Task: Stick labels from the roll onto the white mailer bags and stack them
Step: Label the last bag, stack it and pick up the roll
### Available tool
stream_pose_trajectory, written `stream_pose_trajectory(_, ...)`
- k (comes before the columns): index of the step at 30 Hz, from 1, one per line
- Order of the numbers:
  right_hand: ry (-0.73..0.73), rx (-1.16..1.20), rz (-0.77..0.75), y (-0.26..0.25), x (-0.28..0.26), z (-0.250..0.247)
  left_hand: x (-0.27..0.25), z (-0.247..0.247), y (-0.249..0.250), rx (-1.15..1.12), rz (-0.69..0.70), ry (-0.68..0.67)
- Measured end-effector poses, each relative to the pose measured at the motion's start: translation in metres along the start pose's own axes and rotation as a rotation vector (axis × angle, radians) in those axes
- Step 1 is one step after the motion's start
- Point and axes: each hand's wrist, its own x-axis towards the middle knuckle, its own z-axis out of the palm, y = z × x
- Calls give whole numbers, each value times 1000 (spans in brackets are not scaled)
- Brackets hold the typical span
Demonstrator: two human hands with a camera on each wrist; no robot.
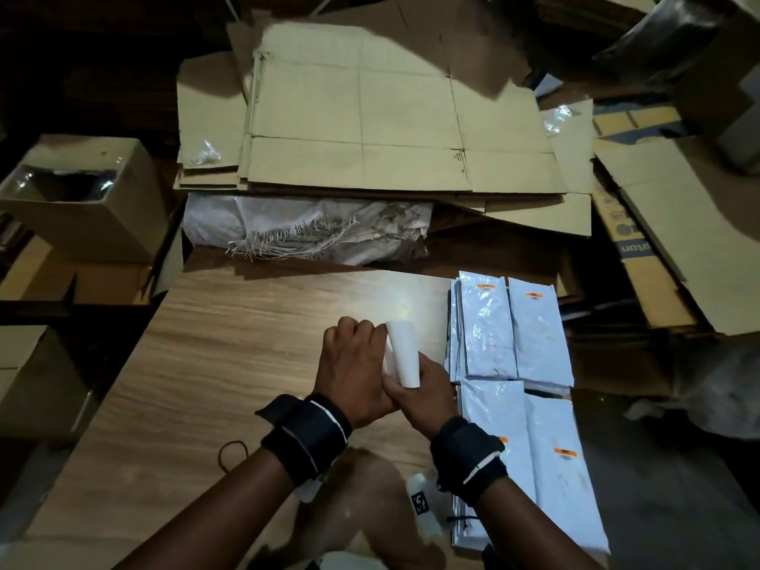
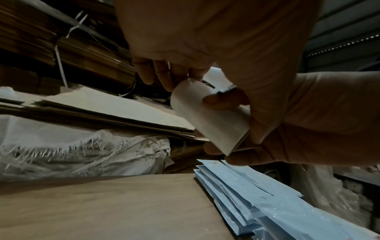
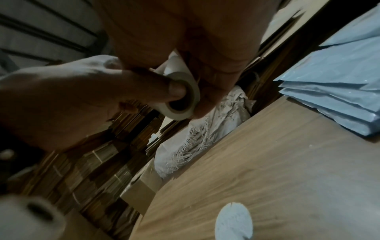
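Both my hands hold a white label roll (image 1: 404, 352) above the middle of the wooden table (image 1: 230, 347). My left hand (image 1: 362, 347) grips the roll's left side, and its thumb (image 3: 172, 89) sits at the hollow core. My right hand (image 1: 413, 388) pinches the roll's near end from below. In the left wrist view, a loose curl of label strip (image 2: 207, 116) bends out between the fingers. White mailer bags (image 1: 514, 331) with small orange labels lie in overlapping stacks at the table's right edge, and more of them (image 1: 551, 450) lie nearer me.
Flattened cardboard sheets (image 1: 362, 129) and a frayed white woven sack (image 1: 304, 224) lie beyond the table's far edge. An open carton (image 1: 82, 191) stands at the left. A thin black cord loop (image 1: 234, 450) lies on the table near my left wrist.
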Motion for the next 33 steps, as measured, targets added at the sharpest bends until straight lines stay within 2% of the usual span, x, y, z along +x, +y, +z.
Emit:
stream_pose_trajectory(3,8,70,38,0,4,-3,1,0,-1,-77,13,-30)
stream_pose_trajectory(7,-42,444,206,-3,11,-12,-5,7,-5,-472,-23,-16)
stream_pose_trajectory(10,-115,606,296,-2,12,-15,-6,10,-8,-560,-20,38)
stream_pose_trajectory(12,-98,520,293,-2,12,-16,-4,10,-11,-507,24,51)
stream_pose_trajectory(15,-28,269,191,0,14,-18,-1,9,-14,-327,89,23)
stream_pose_trajectory(19,-43,-3,79,0,15,-12,8,6,-11,-139,99,-31)
stream_pose_trajectory(23,12,-60,75,2,16,-5,18,7,-6,-35,128,-35)
stream_pose_trajectory(25,48,10,79,1,18,-5,19,8,-5,-58,140,-32)
stream_pose_trajectory(27,48,208,119,-2,20,-8,19,10,-7,-181,117,-6)
stream_pose_trajectory(30,-41,568,260,-3,23,-16,16,15,-17,-516,34,16)
stream_pose_trajectory(33,-181,680,329,0,24,-23,14,15,-21,-759,11,-52)
